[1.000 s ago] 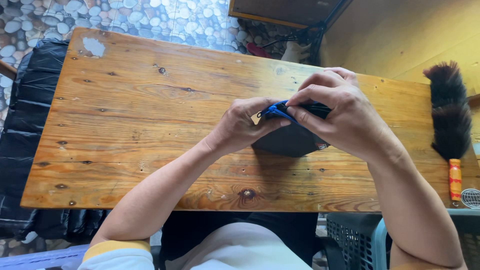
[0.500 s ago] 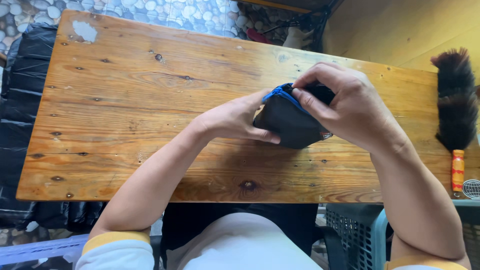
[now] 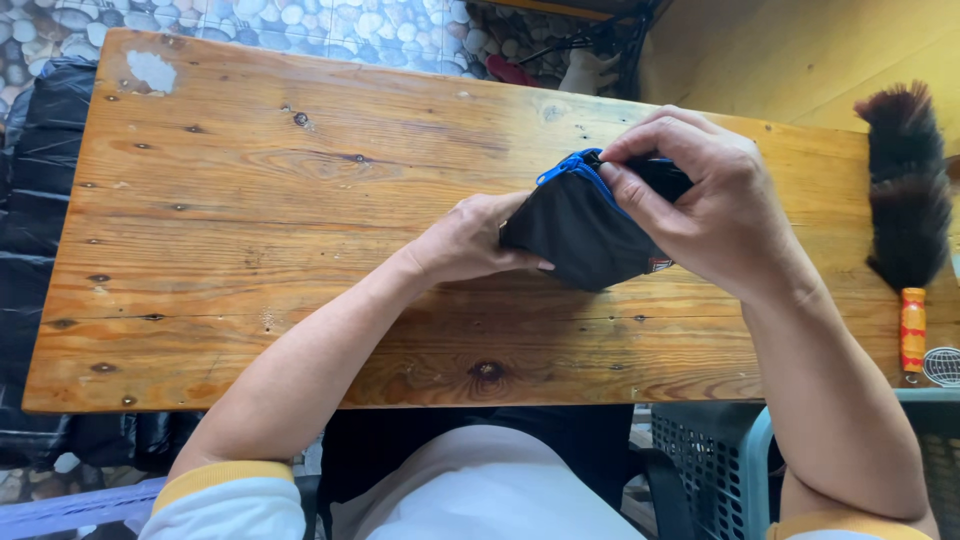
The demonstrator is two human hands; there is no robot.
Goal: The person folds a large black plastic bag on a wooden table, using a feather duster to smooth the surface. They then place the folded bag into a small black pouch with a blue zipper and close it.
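Closest in, below the table's near edge: white garment with yellow cuffs, and at the near right corner a dark plastic basket (image 3: 700,460) with a teal rim, contents not visible. On the wooden table (image 3: 250,200), toward the right half and midway between near and far edges, a black zip pouch (image 3: 585,235) with a blue zipper (image 3: 570,168) along its upper edge. Left hand (image 3: 470,240) curled against the pouch's left side, thumb along the lower face, steadying it. Right hand (image 3: 715,215) closed over the pouch's right end, thumb and forefinger pinched at the zipper line near its top. Zipper apparently partly drawn; whether shut or gaping hidden under the fingers, nothing of the pouch's contents showing. Judged mid-way: pouch gripped, zip being worked, not finished. Along the right edge, a dark feather duster (image 3: 905,190) with an orange handle. Beyond the far edge, pebble-pattern floor.
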